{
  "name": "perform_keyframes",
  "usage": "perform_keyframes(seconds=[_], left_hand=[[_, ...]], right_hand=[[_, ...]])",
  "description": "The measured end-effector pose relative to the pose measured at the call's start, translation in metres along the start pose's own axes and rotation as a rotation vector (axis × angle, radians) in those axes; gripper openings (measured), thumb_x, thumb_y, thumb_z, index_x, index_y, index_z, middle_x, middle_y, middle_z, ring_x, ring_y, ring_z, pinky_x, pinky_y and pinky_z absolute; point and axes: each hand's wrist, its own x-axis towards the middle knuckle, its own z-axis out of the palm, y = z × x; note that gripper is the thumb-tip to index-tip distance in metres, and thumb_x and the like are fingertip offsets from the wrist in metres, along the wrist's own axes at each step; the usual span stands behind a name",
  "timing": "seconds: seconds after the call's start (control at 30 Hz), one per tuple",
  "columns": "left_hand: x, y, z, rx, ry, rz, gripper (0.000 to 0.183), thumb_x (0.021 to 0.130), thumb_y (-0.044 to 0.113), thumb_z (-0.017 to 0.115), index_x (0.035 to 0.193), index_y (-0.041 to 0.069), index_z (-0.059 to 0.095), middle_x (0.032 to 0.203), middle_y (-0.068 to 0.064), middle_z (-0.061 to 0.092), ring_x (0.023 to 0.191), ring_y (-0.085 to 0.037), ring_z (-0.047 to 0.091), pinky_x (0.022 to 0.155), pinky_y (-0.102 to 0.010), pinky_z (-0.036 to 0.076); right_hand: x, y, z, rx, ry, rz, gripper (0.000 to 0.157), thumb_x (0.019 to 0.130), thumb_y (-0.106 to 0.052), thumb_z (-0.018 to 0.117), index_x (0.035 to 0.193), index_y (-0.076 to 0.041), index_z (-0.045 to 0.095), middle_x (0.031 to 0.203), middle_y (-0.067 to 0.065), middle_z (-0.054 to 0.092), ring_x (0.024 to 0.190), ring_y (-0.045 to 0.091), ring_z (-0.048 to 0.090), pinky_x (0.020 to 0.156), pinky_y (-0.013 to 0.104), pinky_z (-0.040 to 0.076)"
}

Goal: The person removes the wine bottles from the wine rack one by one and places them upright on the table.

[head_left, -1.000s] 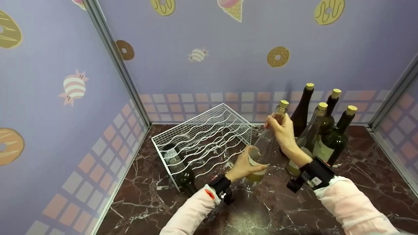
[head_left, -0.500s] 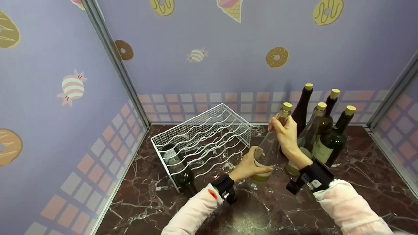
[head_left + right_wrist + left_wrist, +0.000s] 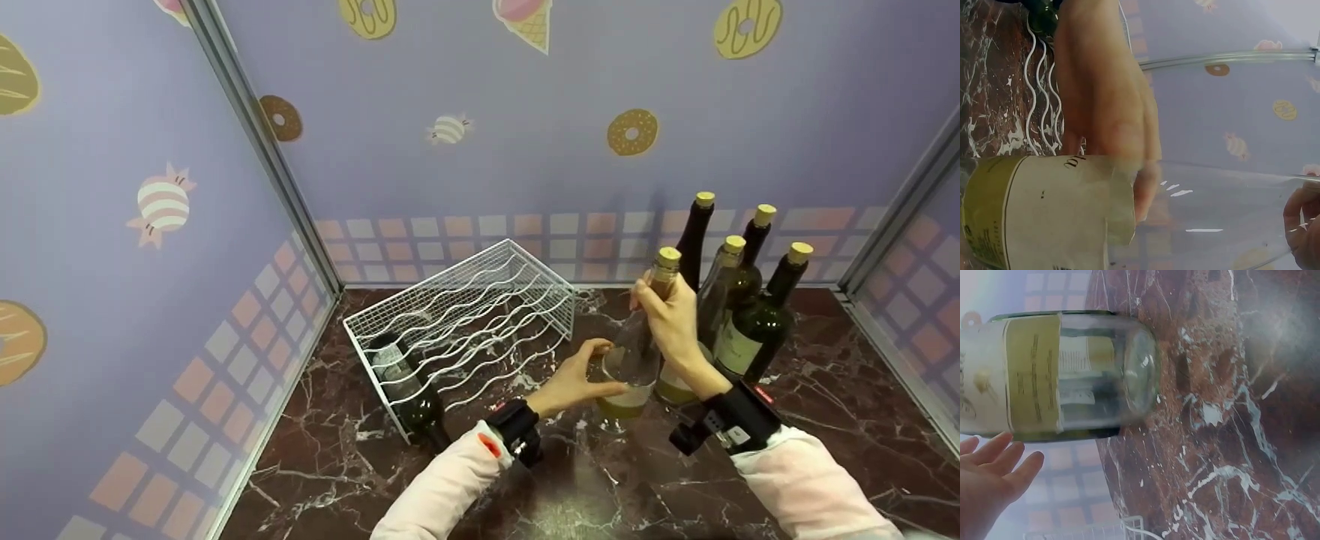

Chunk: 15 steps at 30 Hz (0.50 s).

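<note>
My right hand (image 3: 675, 322) grips the neck of a clear, corked glass wine bottle (image 3: 630, 375), which stands nearly upright, its base at the dark marble tabletop. A cream and yellow-green label (image 3: 1033, 377) wraps its body. Left of the bottle, my left hand (image 3: 574, 382) is spread in a loose C, with fingers and thumb at the bottle's side. In the left wrist view, the fingertips of this left hand (image 3: 994, 478) sit just off the glass. The right wrist view has the left hand (image 3: 1109, 107) beside the label, some fingers behind the bottle.
Several corked bottles stand close on the right: a dark brown one (image 3: 697, 240), a clear one (image 3: 712, 300), and a green labelled one (image 3: 761, 330) among them. To the left, a white wire rack (image 3: 457, 300) with wavy bars holds a dark green bottle (image 3: 416, 405) lying down.
The clear bottle has moved right and slightly toward me, going from tilted to nearly upright. My right hand moved with it, while my left hand's fingers loosened from its body.
</note>
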Motion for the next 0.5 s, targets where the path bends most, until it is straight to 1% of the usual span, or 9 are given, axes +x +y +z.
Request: perform_keyframes(seconds=[0.1, 0.2, 0.27, 0.3, 0.4, 0.5], left_hand=[[0.000, -0.004, -0.003, -0.036, 0.013, 0.012, 0.053, 0.084, 0.026, 0.064, 0.125, 0.003, 0.039, 0.119, -0.003, 0.050, 0.110, -0.016, 0.046, 0.092, -0.031, 0.034], [0.000, -0.007, -0.007, -0.058, 0.027, 0.010, 0.046, 0.090, 0.026, 0.056, 0.124, 0.001, 0.039, 0.120, -0.008, 0.049, 0.112, -0.018, 0.045, 0.090, -0.028, 0.036], [0.001, -0.008, -0.009, -0.069, 0.040, 0.009, 0.044, 0.091, 0.025, 0.054, 0.123, 0.000, 0.040, 0.120, -0.010, 0.050, 0.112, -0.021, 0.046, 0.088, -0.026, 0.038], [0.001, -0.008, -0.010, -0.065, 0.046, 0.005, 0.043, 0.091, 0.025, 0.053, 0.123, 0.001, 0.040, 0.119, -0.009, 0.050, 0.111, -0.020, 0.046, 0.087, -0.025, 0.038], [0.001, -0.007, -0.012, -0.062, 0.068, 0.004, 0.040, 0.092, 0.025, 0.052, 0.122, 0.000, 0.041, 0.117, -0.011, 0.051, 0.110, -0.020, 0.046, 0.087, -0.027, 0.039], [0.001, -0.006, -0.013, -0.063, 0.082, -0.001, 0.039, 0.092, 0.024, 0.052, 0.122, 0.000, 0.042, 0.115, -0.010, 0.052, 0.108, -0.016, 0.047, 0.086, -0.028, 0.040]], right_hand=[[-0.001, 0.001, -0.008, 0.000, 0.028, -0.011, 0.005, 0.081, 0.013, 0.049, 0.077, 0.015, 0.046, 0.060, 0.023, 0.051, 0.053, 0.016, 0.051, 0.052, 0.023, 0.041], [-0.003, 0.002, -0.017, -0.010, 0.046, -0.028, 0.008, 0.081, 0.014, 0.049, 0.076, 0.017, 0.044, 0.059, 0.025, 0.049, 0.052, 0.017, 0.051, 0.052, 0.022, 0.040], [-0.005, 0.003, -0.023, -0.010, 0.058, -0.028, 0.008, 0.081, 0.014, 0.049, 0.075, 0.017, 0.044, 0.059, 0.027, 0.047, 0.052, 0.017, 0.051, 0.051, 0.022, 0.040], [-0.006, 0.003, -0.026, -0.013, 0.065, -0.027, 0.008, 0.081, 0.014, 0.049, 0.075, 0.017, 0.044, 0.058, 0.026, 0.048, 0.052, 0.017, 0.050, 0.051, 0.022, 0.040], [-0.009, 0.004, -0.034, -0.026, 0.090, -0.025, 0.007, 0.081, 0.015, 0.049, 0.076, 0.017, 0.044, 0.058, 0.021, 0.050, 0.052, 0.015, 0.051, 0.051, 0.022, 0.042], [-0.011, 0.005, -0.044, -0.012, 0.112, -0.026, 0.007, 0.080, 0.015, 0.049, 0.077, 0.018, 0.044, 0.059, 0.020, 0.051, 0.052, 0.016, 0.052, 0.051, 0.021, 0.043]])
